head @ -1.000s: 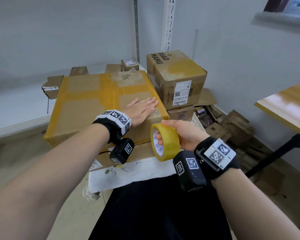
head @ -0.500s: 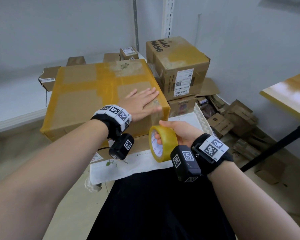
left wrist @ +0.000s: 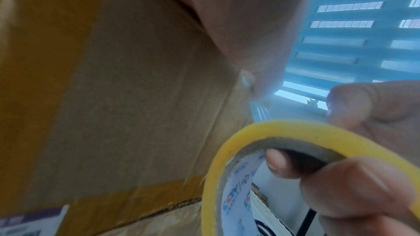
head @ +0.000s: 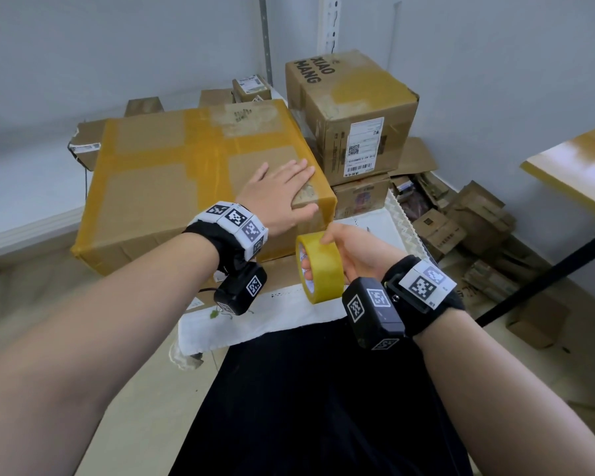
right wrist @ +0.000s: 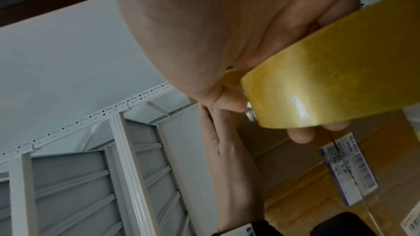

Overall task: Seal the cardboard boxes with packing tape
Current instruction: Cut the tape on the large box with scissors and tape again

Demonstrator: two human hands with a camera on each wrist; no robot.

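A large flat cardboard box [head: 158, 187], crossed with yellow tape bands, lies tilted in front of me. My left hand [head: 279, 190] lies flat on its near right corner, fingers straight, thumb over the edge. My right hand [head: 351, 255] grips a yellow tape roll [head: 320, 266] just below that corner, fingers through its core and thumb on top. The left wrist view shows the roll [left wrist: 268, 150] beside the box's side wall [left wrist: 127, 96]. The right wrist view shows the roll [right wrist: 329, 82] under my palm, with a labelled box side [right wrist: 375, 159] behind.
A taller labelled box [head: 351, 111] stands at the back right on another box [head: 361, 194]. Flattened cartons [head: 461, 221] pile on the floor to the right. A wooden table edge [head: 571, 166] juts in at far right. A white cloth [head: 265, 314] lies under the roll.
My right hand has carried the roll slightly up and toward the box's near right corner. The left hand stays flat on the box. The head view has tilted down a little.
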